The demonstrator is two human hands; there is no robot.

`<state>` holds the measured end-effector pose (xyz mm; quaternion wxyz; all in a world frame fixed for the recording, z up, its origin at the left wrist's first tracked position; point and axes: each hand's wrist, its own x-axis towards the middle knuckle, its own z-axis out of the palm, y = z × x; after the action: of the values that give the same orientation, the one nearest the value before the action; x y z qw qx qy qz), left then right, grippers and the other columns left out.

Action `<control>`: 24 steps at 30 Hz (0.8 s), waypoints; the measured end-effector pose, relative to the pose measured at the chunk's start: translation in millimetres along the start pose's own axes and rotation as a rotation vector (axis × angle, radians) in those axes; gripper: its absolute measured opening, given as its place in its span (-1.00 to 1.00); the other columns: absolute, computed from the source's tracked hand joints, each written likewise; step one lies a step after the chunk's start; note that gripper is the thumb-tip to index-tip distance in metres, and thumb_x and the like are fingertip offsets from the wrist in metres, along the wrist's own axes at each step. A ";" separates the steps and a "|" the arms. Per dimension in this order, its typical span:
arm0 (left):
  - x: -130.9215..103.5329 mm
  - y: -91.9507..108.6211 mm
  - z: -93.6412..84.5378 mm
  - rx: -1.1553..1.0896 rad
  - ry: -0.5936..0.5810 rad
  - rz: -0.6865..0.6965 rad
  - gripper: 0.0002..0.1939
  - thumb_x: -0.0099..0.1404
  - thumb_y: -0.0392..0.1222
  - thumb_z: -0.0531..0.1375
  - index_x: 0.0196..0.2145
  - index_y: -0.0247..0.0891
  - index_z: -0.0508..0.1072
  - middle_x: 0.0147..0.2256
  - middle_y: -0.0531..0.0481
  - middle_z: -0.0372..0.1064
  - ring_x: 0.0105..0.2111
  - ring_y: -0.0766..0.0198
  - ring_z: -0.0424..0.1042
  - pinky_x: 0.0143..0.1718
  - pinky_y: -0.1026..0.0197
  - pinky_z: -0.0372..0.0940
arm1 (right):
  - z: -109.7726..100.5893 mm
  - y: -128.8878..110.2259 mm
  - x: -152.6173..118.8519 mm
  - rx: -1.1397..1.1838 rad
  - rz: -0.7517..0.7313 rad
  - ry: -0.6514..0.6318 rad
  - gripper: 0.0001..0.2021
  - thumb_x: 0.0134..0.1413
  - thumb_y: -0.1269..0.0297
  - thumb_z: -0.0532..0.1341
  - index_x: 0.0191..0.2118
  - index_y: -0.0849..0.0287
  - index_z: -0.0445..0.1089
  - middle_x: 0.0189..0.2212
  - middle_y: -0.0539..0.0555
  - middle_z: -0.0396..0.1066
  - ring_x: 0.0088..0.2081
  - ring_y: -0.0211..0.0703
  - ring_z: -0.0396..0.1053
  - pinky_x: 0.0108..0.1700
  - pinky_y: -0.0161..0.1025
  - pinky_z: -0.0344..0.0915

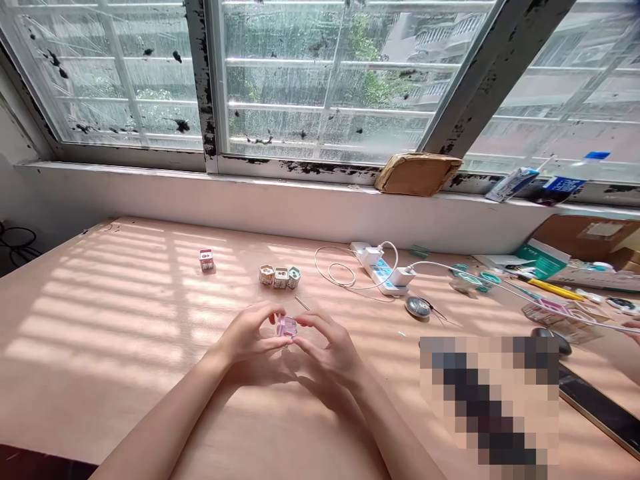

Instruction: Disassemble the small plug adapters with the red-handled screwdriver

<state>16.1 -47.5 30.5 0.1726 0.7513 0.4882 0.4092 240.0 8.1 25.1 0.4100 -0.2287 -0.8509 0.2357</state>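
Note:
A small translucent pink-purple block (287, 327) is held a little above the table between my two hands; its exact kind cannot be made out. My left hand (255, 330) pinches its left side with thumb and fingers. On the other side, my right hand (327, 340) grips it the same way. Just beyond lies a thin metal rod (303, 303). Farther back stand three small patterned boxes in a row, a brown-topped box (267, 274), a middle box (281, 277) and a green-topped box (294, 277). A red-topped box (207, 260) stands apart on the left.
A power strip (383, 270) with white plugs and a cable (330, 267) lies at the back. Right of it are a dark oval object (418, 307), green-rimmed containers (465, 280), a yellow pen (555, 289) and a black phone-like slab (600, 410). Another person's hand (634, 330) shows at the right edge.

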 end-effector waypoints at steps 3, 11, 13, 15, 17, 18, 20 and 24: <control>1.1 -0.9 0.7 0.060 -0.009 0.055 -0.68 0.27 -0.03 0.35 -0.09 -0.21 0.45 -0.27 -0.02 0.46 -0.27 0.21 0.47 -0.20 0.21 0.37 | 1.5 3.4 -0.9 0.001 0.000 -0.007 -0.86 0.26 0.29 0.27 -0.07 0.07 0.47 -0.18 0.11 0.52 -0.16 -0.04 0.52 -0.13 -0.14 0.48; 0.6 -1.3 6.2 0.091 -0.032 0.029 -0.69 0.27 -0.11 0.35 -0.06 -0.17 0.44 -0.25 -0.01 0.50 -0.25 0.21 0.50 -0.16 0.20 0.40 | -3.8 5.4 -1.6 0.019 0.008 -0.034 -0.86 0.23 0.33 0.28 -0.10 0.08 0.44 -0.19 0.11 0.52 -0.16 -0.05 0.51 -0.14 -0.14 0.46; 0.3 0.0 6.9 0.089 -0.035 0.020 -0.69 0.27 -0.13 0.35 -0.06 -0.16 0.44 -0.24 -0.01 0.50 -0.24 0.21 0.51 -0.16 0.20 0.41 | -4.0 3.3 -1.1 0.023 0.015 -0.042 -0.86 0.22 0.34 0.29 -0.11 0.08 0.43 -0.20 0.10 0.52 -0.17 -0.06 0.51 -0.15 -0.15 0.45; 0.2 0.8 7.6 0.071 -0.036 0.028 -0.70 0.28 -0.14 0.35 -0.06 -0.17 0.44 -0.26 0.01 0.50 -0.25 0.22 0.51 -0.17 0.21 0.41 | -3.7 1.9 -0.4 0.020 0.028 -0.045 -0.87 0.21 0.35 0.28 -0.12 0.09 0.43 -0.22 0.09 0.52 -0.19 -0.07 0.50 -0.17 -0.16 0.44; 0.2 1.1 8.5 0.048 -0.038 0.035 -0.72 0.29 -0.16 0.33 -0.06 -0.17 0.43 -0.27 0.02 0.49 -0.27 0.24 0.51 -0.19 0.23 0.41 | -2.9 1.4 -0.1 0.018 0.039 -0.045 -0.88 0.21 0.35 0.28 -0.13 0.10 0.42 -0.24 0.08 0.52 -0.21 -0.08 0.50 -0.18 -0.17 0.44; 0.2 1.2 8.9 0.038 -0.041 0.034 -0.72 0.29 -0.16 0.33 -0.06 -0.17 0.42 -0.28 0.03 0.49 -0.28 0.25 0.50 -0.20 0.23 0.41 | -2.3 1.6 -0.1 0.017 0.042 -0.046 -0.89 0.21 0.35 0.28 -0.14 0.10 0.42 -0.24 0.08 0.52 -0.21 -0.08 0.50 -0.19 -0.17 0.44; 0.3 1.7 9.4 0.024 -0.050 0.022 -0.72 0.30 -0.17 0.33 -0.06 -0.17 0.42 -0.27 0.03 0.49 -0.28 0.26 0.50 -0.21 0.23 0.41 | -0.5 2.4 -0.6 0.014 0.041 -0.043 -0.89 0.20 0.36 0.27 -0.15 0.10 0.42 -0.25 0.08 0.51 -0.22 -0.09 0.50 -0.20 -0.18 0.44; 0.8 5.3 8.0 0.021 -0.079 -0.015 -0.74 0.29 -0.20 0.33 -0.08 -0.14 0.43 -0.25 0.03 0.48 -0.27 0.25 0.49 -0.21 0.22 0.40 | 3.5 4.0 -2.8 -0.042 0.017 -0.008 -0.84 0.13 0.44 0.28 -0.17 0.11 0.41 -0.29 0.07 0.50 -0.26 -0.09 0.48 -0.25 -0.19 0.43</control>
<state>25.7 -48.1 29.5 0.1870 0.7649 0.4908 0.3730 239.6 8.9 19.1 0.3999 -0.2438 -0.8551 0.2222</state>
